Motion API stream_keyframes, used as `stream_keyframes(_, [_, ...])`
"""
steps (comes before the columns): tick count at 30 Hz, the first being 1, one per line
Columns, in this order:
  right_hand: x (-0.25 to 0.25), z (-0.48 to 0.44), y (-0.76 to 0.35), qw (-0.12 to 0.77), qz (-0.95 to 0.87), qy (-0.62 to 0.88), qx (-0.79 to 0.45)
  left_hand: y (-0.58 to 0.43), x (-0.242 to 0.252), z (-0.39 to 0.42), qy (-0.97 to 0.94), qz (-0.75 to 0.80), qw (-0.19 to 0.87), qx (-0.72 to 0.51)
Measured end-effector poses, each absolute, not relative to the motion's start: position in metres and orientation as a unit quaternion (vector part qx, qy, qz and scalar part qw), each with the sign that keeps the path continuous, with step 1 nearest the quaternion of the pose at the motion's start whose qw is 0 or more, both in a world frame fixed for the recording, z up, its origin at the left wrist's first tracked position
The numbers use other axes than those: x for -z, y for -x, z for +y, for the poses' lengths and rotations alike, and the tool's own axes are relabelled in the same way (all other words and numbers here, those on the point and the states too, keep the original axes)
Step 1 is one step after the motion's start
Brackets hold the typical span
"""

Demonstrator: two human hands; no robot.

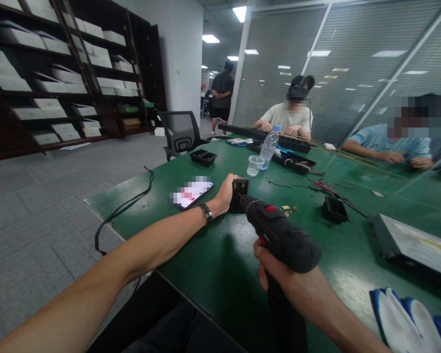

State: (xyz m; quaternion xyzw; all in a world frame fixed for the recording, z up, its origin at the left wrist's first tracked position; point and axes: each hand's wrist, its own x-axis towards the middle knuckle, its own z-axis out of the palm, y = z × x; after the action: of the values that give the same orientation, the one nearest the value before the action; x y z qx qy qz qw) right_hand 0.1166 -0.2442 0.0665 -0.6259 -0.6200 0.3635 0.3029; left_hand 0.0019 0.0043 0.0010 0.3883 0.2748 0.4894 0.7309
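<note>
My left hand [226, 195] grips a small black box [239, 192] with an open face turned toward me, standing on its side on the green table [202, 264]. In my right hand [275, 267] is a black cordless drill [279, 230] with red accents, my fingers wrapped round its handle. The drill's nose points into the open side of the box; whether the bit touches anything inside I cannot tell. Small brass-coloured pieces [287, 211] lie on the table just beyond the drill. Left of the box rests a lit phone [193, 192].
A clear bottle [270, 148] and plastic cup [255, 165] stand farther back. Black trays [203, 157] and another black box [334, 210] lie on the table. A flat metal-topped case [419, 245] and gloves [407, 321] are at right. Two people sit across, hands working.
</note>
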Motion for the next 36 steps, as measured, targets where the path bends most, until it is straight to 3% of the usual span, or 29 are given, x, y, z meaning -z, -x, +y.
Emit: stream_keyframes(36, [-0.0679, -0.2440, -0.1162, 0.303, -0.614, 0.631, -0.365, -0.0007, -0.0027, 0.0027, -0.391, 0.274, 0.733, -0.484])
